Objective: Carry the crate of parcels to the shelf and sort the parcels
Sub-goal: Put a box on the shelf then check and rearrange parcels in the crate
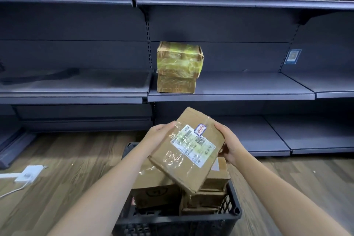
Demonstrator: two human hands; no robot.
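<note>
We've got the flat brown cardboard parcel w/ white label (188,149) clamped between left hand (158,135) and right hand (230,146), frame centre. Keep it level. We'd set it on the dark grey metal shelf (239,90) beside the yellow-taped box (179,67).

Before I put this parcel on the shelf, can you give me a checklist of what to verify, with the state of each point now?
1. Both hands grip the parcel: left hand and right hand hold opposite edges of the labelled parcel. Ok.
2. Parcel clear of the crate: lifted above the remaining boxes. Ok.
3. Label readable for sorting: faces up, but the text is too blurred. Cannot tell.
4. Free space on the middle shelf: bare to the right of the taped box. Ok.
5. Parcel level: tilted. Not ok.
</note>
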